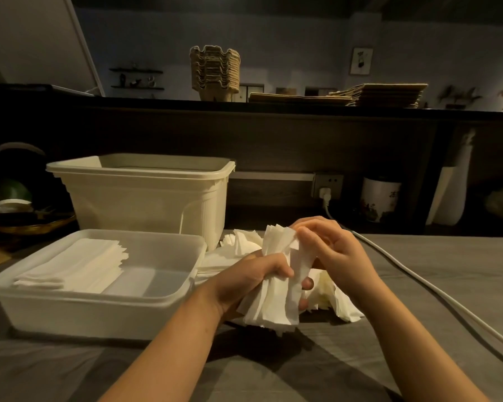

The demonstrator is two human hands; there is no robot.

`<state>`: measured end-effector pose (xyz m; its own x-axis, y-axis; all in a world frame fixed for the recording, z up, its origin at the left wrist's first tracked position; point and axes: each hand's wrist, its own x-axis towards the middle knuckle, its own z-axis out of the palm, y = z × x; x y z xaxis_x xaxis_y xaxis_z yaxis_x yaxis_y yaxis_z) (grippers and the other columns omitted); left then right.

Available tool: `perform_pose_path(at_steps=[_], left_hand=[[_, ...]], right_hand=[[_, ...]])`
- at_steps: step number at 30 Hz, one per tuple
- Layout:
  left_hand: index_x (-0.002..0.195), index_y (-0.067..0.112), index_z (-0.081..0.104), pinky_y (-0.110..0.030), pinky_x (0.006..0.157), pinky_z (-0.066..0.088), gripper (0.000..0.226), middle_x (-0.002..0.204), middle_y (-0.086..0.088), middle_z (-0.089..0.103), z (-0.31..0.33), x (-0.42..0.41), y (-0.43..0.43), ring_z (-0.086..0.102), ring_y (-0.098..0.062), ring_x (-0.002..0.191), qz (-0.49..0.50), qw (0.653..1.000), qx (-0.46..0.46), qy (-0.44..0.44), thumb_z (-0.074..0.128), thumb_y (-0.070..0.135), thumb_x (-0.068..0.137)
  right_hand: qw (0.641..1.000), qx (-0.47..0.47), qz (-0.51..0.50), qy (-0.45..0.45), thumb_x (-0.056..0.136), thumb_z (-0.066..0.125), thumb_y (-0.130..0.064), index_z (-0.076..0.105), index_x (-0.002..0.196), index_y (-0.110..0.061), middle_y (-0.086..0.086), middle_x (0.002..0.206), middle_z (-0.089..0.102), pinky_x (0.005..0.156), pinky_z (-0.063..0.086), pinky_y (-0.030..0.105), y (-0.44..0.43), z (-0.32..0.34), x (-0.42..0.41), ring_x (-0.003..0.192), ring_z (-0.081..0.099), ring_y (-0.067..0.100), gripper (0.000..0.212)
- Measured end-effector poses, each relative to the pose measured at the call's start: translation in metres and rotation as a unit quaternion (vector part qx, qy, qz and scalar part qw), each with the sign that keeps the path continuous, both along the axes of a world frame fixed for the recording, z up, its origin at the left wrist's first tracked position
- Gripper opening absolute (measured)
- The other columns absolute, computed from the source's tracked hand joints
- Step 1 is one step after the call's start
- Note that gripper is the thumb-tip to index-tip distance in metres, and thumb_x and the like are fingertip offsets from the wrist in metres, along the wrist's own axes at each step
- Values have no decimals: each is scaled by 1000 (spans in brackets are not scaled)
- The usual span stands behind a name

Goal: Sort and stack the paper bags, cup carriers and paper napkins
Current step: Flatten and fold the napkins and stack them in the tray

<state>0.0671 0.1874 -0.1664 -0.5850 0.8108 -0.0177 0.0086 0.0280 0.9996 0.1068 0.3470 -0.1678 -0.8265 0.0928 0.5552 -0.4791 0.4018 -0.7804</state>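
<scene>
Where the two hands meet, napkin bundle (276,274): a thick sheaf of white paper napkins is held on edge just above the table (418,250), its upper edges fanned unevenly.
Left hand (253,278): fingers are curled round the lower half of the bundle; the fingertips are seen wrapping round its right side.
Right hand (331,250): the top edge of the bundle is pinched between thumb and bent fingers.
Loose napkins (340,303): a crumpled white heap is spread on the table behind and beneath the bundle, just right of the shallow container.
Shallow container (70,311): a translucent plastic box is set on the table at the left.
Stacked napkins (70,268): a flat pile is laid in the left half of the shallow container; the right half shows bare floor.
Deep bin (145,195): a cream plastic tub is placed behind the shallow container; its contents cannot be told.
Cup carriers (215,72): a tall nested stack of pulp trays is stood on the dark ledge (273,107) behind the table.
Paper bags (384,95): flat brown piles are laid on the same ledge, right of the carriers.
Cable (447,300): a white lead is run from a wall socket (327,185) across the table's right side.
</scene>
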Motion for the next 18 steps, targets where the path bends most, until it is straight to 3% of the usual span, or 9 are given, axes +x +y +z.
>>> perform_pose_path(at_steps=[2, 4, 8, 10, 13, 15, 18], left_hand=[[107, 25, 46, -22, 67, 54, 36, 79, 2, 65, 0, -1, 0, 65, -11, 71, -35, 998, 15, -50, 60, 18, 74], [124, 17, 43, -35, 78, 52, 62, 83, -3, 66, -4, -5, 0, 65, -18, 77, -86, 986, 54, -133, 62, 21, 65], [128, 14, 41, -34, 73, 52, 75, 85, -8, 62, -6, -13, -1, 61, -21, 75, -158, 950, 125, -237, 71, 17, 59], [129, 14, 39, -32, 74, 52, 78, 85, -8, 62, -5, -13, -2, 60, -19, 76, -188, 947, 118, -233, 75, 19, 60], [131, 19, 39, -33, 76, 51, 75, 86, -7, 62, -7, -12, -3, 60, -17, 77, -154, 970, 64, -175, 68, 20, 62], [130, 20, 39, -33, 77, 50, 67, 88, -7, 60, -7, -10, -4, 59, -15, 78, -156, 973, 45, -162, 63, 24, 67], [124, 18, 39, -30, 76, 51, 62, 86, -5, 60, -6, -8, -5, 60, -14, 77, -169, 973, 20, -157, 62, 28, 67]], right_hand=[[1000, -22, -7, 2, 71, 54, -50, 65, 79, -35, -22, 92, 60, 68, 55, 25, 1, 0, 0, 107, 53, 20, 20], [1000, -21, 18, -5, 74, 66, -54, 67, 81, -37, -17, 97, 61, 73, 54, 27, 2, 1, 2, 107, 55, 21, 19], [994, -13, 94, -61, 71, 73, -33, 63, 100, -47, -5, 120, 53, 84, 54, 31, 4, 2, 6, 112, 54, 16, 34], [993, -3, 94, -69, 74, 70, -25, 60, 105, -48, -6, 124, 51, 90, 53, 34, 3, 1, 5, 117, 52, 14, 40], [992, 18, 85, -87, 73, 69, -31, 61, 104, -49, -7, 121, 54, 90, 53, 36, 3, 0, 6, 114, 53, 13, 37], [991, 5, 93, -93, 77, 73, -31, 64, 102, -41, -9, 109, 61, 78, 56, 30, 3, 1, 7, 102, 60, 11, 29], [990, 8, 92, -105, 72, 59, -40, 62, 98, -37, -17, 88, 66, 61, 52, 17, 0, 4, 11, 84, 65, 3, 26]])
